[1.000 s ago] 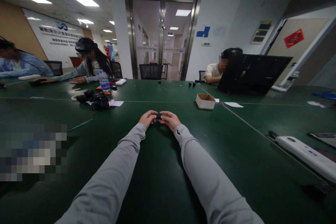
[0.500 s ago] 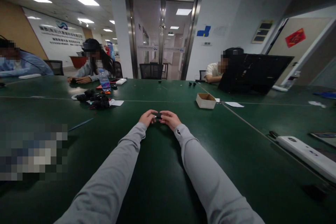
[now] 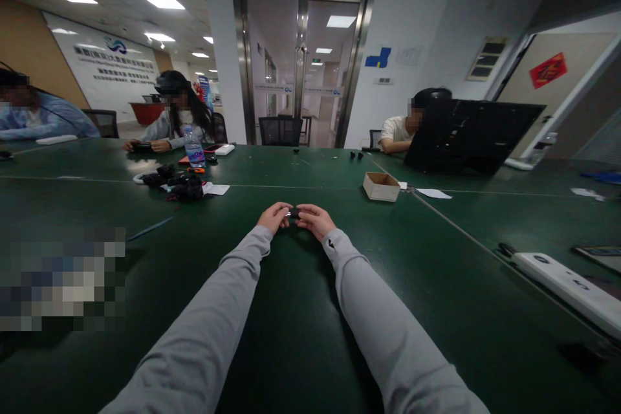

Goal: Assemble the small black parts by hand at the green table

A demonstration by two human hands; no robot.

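Both hands meet in front of me, just above the green table (image 3: 301,310). Between them is a small black object with a silvery end (image 3: 294,213), too small in view to name. My left hand (image 3: 274,217) is closed, its fingertips pinching the silvery end. From the other side, my right hand (image 3: 315,220) grips the black part between thumb and fingers. The fingers cover much of the object.
An open cardboard box (image 3: 381,187) stands beyond my right hand. Left of centre lie a tangle of black items (image 3: 175,182) and a water bottle (image 3: 195,147). A white power strip (image 3: 567,288) is at the right. Several people sit around the table.
My hands stay almost in place, with slightly more of the silvery end showing between them. Across the table, a person's hands have shifted around a dark device.
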